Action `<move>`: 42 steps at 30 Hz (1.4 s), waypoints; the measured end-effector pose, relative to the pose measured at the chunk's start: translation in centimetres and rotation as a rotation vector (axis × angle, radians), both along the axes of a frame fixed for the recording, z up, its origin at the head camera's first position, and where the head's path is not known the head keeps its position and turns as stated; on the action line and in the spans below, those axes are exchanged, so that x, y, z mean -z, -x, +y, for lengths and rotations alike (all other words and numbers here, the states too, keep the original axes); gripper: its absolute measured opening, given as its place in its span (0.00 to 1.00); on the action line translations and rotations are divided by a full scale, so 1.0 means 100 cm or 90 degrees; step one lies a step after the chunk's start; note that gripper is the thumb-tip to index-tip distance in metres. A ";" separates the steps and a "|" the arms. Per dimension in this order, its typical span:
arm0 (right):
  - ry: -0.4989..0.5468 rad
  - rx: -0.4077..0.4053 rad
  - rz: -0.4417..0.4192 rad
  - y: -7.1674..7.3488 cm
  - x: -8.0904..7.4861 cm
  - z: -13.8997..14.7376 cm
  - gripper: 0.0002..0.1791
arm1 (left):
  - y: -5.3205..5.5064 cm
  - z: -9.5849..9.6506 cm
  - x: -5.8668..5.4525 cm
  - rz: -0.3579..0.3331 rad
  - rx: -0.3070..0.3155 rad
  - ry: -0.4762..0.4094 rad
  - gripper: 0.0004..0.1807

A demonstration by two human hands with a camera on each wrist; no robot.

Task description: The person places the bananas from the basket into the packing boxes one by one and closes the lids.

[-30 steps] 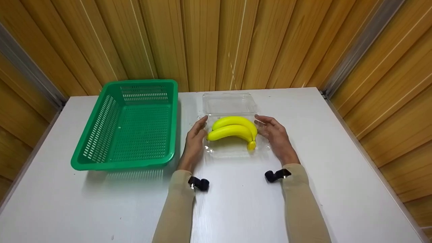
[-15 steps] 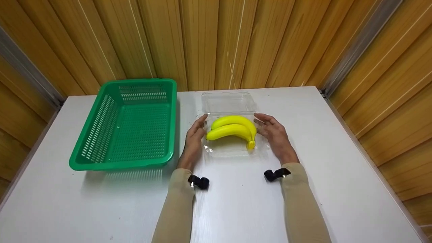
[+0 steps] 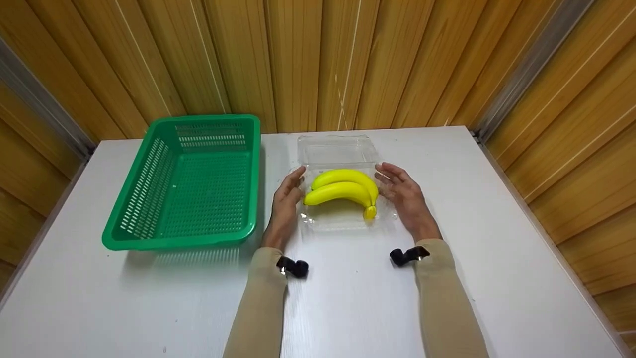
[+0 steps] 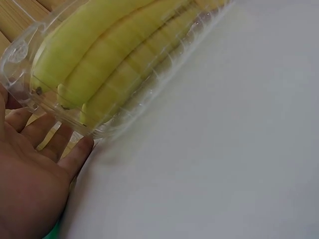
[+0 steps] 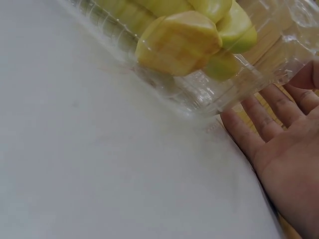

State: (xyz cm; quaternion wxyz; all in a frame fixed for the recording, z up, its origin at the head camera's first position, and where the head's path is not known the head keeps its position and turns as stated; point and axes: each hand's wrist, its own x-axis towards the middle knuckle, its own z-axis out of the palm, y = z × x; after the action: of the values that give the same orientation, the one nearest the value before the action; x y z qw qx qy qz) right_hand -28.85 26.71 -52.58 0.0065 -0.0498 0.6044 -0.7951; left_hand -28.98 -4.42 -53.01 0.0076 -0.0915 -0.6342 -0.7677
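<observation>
A clear plastic clamshell box point(image 3: 330, 223) lies on the white table with its lid point(image 3: 339, 150) folded back toward the wall. Inside rests a bunch of yellow bananas point(image 3: 343, 192), stem end toward the near right corner. My left hand point(image 3: 284, 208) is at the box's left side, fingers extended along the wall beside the banana tips point(image 4: 65, 102). At the opposite side, my right hand point(image 3: 409, 203) stands with its fingers fairly straight, near the stem end point(image 5: 180, 44). Fingertips of both hands come right up to the clear walls.
A green perforated plastic basket point(image 3: 211, 199) stands on the table point(image 3: 338, 308) to the left, its bottom showing. Wood-look panels point(image 3: 298, 64) close off the back and sides. Black wrist cameras point(image 3: 298, 269) sit on both beige sleeves.
</observation>
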 end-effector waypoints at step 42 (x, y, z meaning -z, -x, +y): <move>0.071 -0.010 -0.007 0.004 0.001 0.003 0.35 | 0.003 -0.001 0.001 -0.007 -0.026 -0.043 0.35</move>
State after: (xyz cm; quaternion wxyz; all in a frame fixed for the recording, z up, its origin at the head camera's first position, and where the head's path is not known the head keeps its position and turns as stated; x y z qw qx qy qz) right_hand -29.27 27.02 -52.67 0.0136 -0.0503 0.5589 -0.8276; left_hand -29.33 -4.51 -53.11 0.0227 -0.0737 -0.6098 -0.7888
